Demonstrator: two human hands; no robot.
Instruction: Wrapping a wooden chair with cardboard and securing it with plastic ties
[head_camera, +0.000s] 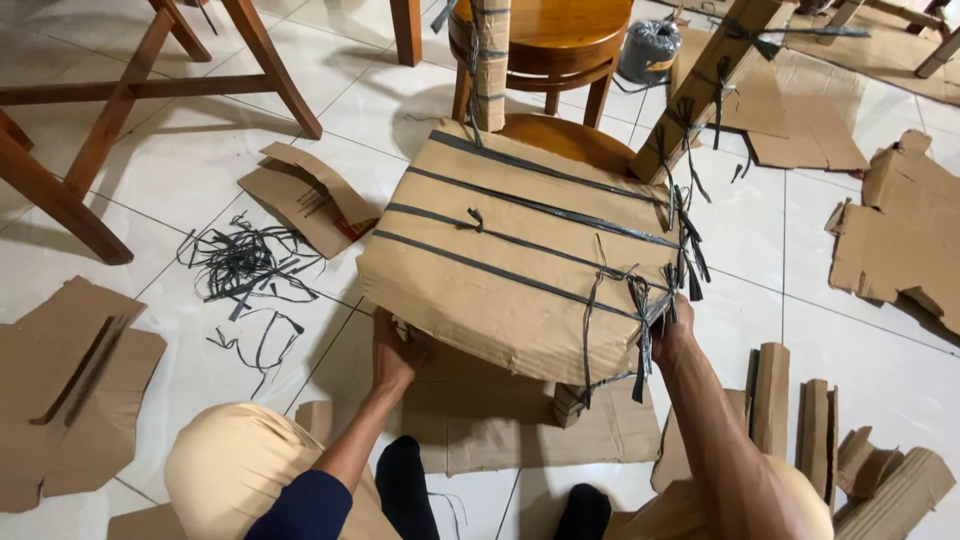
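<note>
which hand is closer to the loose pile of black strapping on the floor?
Left. The left hand grips the near-left edge of the cardboard-wrapped bundle, just right of the black strap pile. The right hand holds the bundle's far right edge.

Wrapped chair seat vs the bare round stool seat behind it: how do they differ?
The wrapped chair seat is covered in brown cardboard; the round stool seat shows bare glossy wood. The wrapped one is bound by dark straps; the stool seat has none across it. The left hand and right hand grip the wrapped seat's near edge; nobody touches the stool. Both stand over the tiled floor.
</note>
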